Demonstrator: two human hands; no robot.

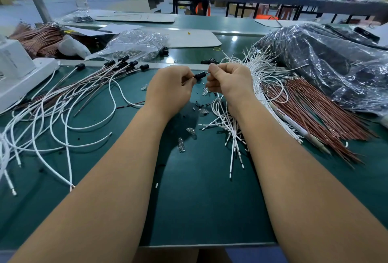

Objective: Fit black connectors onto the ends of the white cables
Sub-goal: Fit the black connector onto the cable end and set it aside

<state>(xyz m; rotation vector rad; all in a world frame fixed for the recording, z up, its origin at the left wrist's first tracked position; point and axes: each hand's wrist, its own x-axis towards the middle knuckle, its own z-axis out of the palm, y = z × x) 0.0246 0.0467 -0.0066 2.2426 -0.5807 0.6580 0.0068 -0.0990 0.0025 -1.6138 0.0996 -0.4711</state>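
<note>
A small black connector (199, 76) hangs between my two hands above the green table (199, 199). My left hand (171, 88) pinches the connector's left end, where a thin wire comes out. My right hand (227, 81) pinches a metal-tipped cable end at the connector's right side. A bundle of loose white cables (258, 73) lies just right of my right hand. To the left, several cables with black connectors fitted (126, 63) fan out across the table. A few loose black connectors (209, 61) sit behind my hands.
Brown wires (310, 115) lie at right under a dark plastic bag (336, 63). A clear plastic bag (134, 44) and a white machine (19, 69) stand at left. Small clear glass bulbs (181, 145) and black scraps dot the table between my forearms.
</note>
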